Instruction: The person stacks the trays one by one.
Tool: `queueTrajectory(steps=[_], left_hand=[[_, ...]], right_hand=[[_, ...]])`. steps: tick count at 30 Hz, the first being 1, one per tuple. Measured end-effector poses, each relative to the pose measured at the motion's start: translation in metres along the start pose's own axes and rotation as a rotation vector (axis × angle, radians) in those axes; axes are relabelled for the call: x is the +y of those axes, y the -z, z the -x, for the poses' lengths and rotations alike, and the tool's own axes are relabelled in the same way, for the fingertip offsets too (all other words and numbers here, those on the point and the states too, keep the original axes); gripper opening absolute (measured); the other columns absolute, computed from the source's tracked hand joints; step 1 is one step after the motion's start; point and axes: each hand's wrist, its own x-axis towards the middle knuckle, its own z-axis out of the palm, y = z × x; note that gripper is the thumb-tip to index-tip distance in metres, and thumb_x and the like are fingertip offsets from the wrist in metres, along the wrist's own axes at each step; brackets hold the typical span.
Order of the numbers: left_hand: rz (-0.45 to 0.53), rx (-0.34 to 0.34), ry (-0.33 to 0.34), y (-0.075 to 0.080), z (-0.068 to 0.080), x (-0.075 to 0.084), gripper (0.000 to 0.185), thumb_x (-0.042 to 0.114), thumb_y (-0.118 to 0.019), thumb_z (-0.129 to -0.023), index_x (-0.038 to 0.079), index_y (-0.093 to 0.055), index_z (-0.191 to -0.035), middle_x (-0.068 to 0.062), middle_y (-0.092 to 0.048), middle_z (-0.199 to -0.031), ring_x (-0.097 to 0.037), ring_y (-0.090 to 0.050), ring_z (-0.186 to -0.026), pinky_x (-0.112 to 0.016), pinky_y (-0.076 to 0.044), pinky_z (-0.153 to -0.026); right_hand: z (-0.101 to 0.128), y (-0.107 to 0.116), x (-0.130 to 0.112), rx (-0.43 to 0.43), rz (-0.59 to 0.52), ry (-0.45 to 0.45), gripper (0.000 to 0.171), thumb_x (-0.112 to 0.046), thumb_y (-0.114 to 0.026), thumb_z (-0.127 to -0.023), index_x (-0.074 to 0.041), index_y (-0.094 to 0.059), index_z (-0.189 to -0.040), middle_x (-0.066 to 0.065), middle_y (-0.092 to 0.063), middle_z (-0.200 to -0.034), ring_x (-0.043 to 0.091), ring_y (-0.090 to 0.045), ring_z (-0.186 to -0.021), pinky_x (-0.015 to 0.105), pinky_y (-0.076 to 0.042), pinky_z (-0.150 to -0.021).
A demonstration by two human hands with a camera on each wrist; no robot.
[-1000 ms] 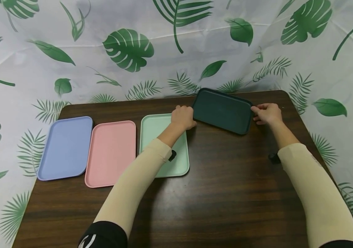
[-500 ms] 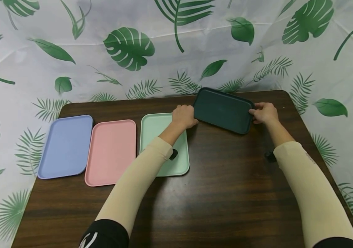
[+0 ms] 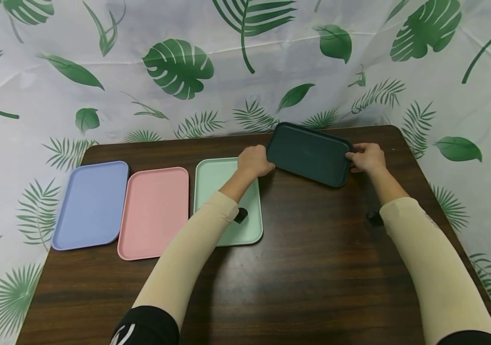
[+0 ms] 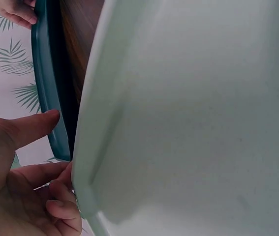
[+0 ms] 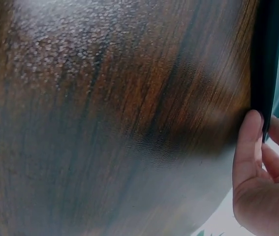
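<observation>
A dark green rectangular tray (image 3: 308,154) sits slanted at the back right of the table, its left end farther back than its right. My left hand (image 3: 254,161) pinches its left end, reaching over the far corner of a mint green tray (image 3: 245,206). In the left wrist view the thumb (image 4: 46,120) lies on the dark tray's side, with the other fingers bent beneath its end. My right hand (image 3: 368,157) pinches the right end; in the right wrist view its fingers (image 5: 250,147) lie on both sides of the rim (image 5: 272,64).
To the left lie a pink tray (image 3: 155,211) and a blue tray (image 3: 92,206), side by side on the dark wood table (image 3: 314,268). A leaf-print cloth (image 3: 271,57) hangs behind the table's back edge.
My right hand has shifted slightly left along the dark green tray's right end. The tray and my left hand are almost where they were; the other trays have not moved.
</observation>
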Motion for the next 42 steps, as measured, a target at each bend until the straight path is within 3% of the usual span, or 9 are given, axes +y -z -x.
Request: queueTrajectory(steps=[5, 9, 12, 15, 17, 20, 25, 33, 42], left_hand=[[0.08, 0.017, 0.027, 0.0, 0.001, -0.003, 0.028, 0.038, -0.063, -0.095, 0.013, -0.059, -0.082, -0.001, -0.055, -0.073, -0.016, -0.053, -0.063, -0.031, -0.042, -0.055], [0.146, 0.057, 0.051, 0.0, 0.002, -0.005, 0.04, 0.03, -0.063, -0.094, 0.015, -0.043, -0.063, 0.003, -0.036, -0.055, -0.012, -0.036, -0.049, -0.027, -0.031, -0.048], [0.194, 0.103, 0.068, -0.001, 0.003, -0.007, 0.043, 0.025, -0.063, -0.093, 0.015, -0.037, -0.06, 0.003, -0.027, -0.053, -0.012, -0.024, -0.048, -0.027, -0.023, -0.047], [0.237, 0.15, 0.09, -0.001, 0.005, -0.008, 0.027, 0.025, -0.066, -0.092, 0.014, -0.057, -0.068, 0.004, -0.048, -0.062, -0.01, -0.037, -0.055, -0.025, -0.03, -0.049], [0.268, 0.17, 0.104, -0.001, 0.006, -0.009, 0.013, 0.025, -0.067, -0.091, 0.014, -0.07, -0.085, 0.003, -0.065, -0.081, -0.011, -0.054, -0.068, -0.026, -0.042, -0.057], [0.307, 0.198, 0.11, -0.001, 0.007, -0.01, 0.02, 0.026, -0.071, -0.091, 0.015, -0.075, -0.105, 0.001, -0.071, -0.11, -0.018, -0.065, -0.096, -0.032, -0.052, -0.076], [0.351, 0.221, 0.107, 0.001, 0.007, -0.014, 0.02, 0.026, -0.071, -0.09, 0.013, -0.076, -0.105, -0.001, -0.071, -0.11, -0.02, -0.065, -0.1, -0.036, -0.052, -0.084], [0.378, 0.251, 0.09, 0.005, 0.01, -0.023, 0.015, 0.025, -0.072, -0.09, 0.013, -0.077, -0.098, -0.001, -0.072, -0.106, -0.02, -0.064, -0.099, -0.037, -0.05, -0.087], [0.447, 0.269, 0.07, 0.017, 0.017, -0.028, 0.019, 0.024, -0.071, -0.091, 0.012, -0.077, -0.104, -0.002, -0.073, -0.102, -0.022, -0.064, -0.098, -0.038, -0.049, -0.089]], right_hand=[[0.004, 0.002, -0.001, -0.013, -0.04, -0.013, 0.055, -0.018, -0.059, -0.098, 0.006, -0.041, -0.145, 0.026, -0.051, -0.121, 0.011, -0.067, -0.062, 0.036, -0.058, -0.064], [0.007, 0.002, 0.0, -0.024, -0.071, -0.028, 0.056, -0.019, -0.059, -0.098, 0.004, -0.04, -0.146, 0.028, -0.049, -0.128, 0.008, -0.067, -0.063, 0.035, -0.058, -0.066], [0.008, 0.001, 0.001, -0.027, -0.092, -0.034, 0.057, -0.019, -0.06, -0.099, 0.003, -0.04, -0.147, 0.028, -0.049, -0.129, 0.006, -0.066, -0.062, 0.035, -0.058, -0.067], [0.008, 0.001, 0.002, -0.025, -0.115, -0.031, 0.057, -0.019, -0.06, -0.098, 0.003, -0.04, -0.146, 0.027, -0.051, -0.128, 0.005, -0.066, -0.062, 0.034, -0.058, -0.066], [0.008, 0.002, 0.003, -0.017, -0.131, -0.025, 0.057, -0.019, -0.061, -0.097, 0.004, -0.041, -0.146, 0.025, -0.055, -0.122, 0.006, -0.066, -0.062, 0.034, -0.058, -0.065], [0.009, 0.003, 0.003, -0.005, -0.164, -0.017, 0.058, -0.018, -0.063, -0.096, 0.005, -0.042, -0.145, 0.014, -0.064, -0.103, 0.008, -0.066, -0.061, 0.035, -0.058, -0.064], [0.012, 0.005, 0.0, 0.002, -0.212, -0.005, 0.058, -0.017, -0.065, -0.095, 0.005, -0.043, -0.144, -0.002, -0.065, -0.079, 0.01, -0.066, -0.06, 0.037, -0.058, -0.066], [0.016, 0.004, -0.005, 0.004, -0.245, 0.001, 0.057, -0.018, -0.065, -0.096, 0.004, -0.044, -0.144, -0.004, -0.063, -0.075, 0.008, -0.064, -0.058, 0.036, -0.058, -0.067], [0.023, 0.005, -0.009, -0.015, -0.302, 0.013, 0.058, -0.019, -0.064, -0.096, 0.006, -0.043, -0.143, -0.005, -0.064, -0.073, 0.007, -0.065, -0.059, 0.032, -0.058, -0.066]])
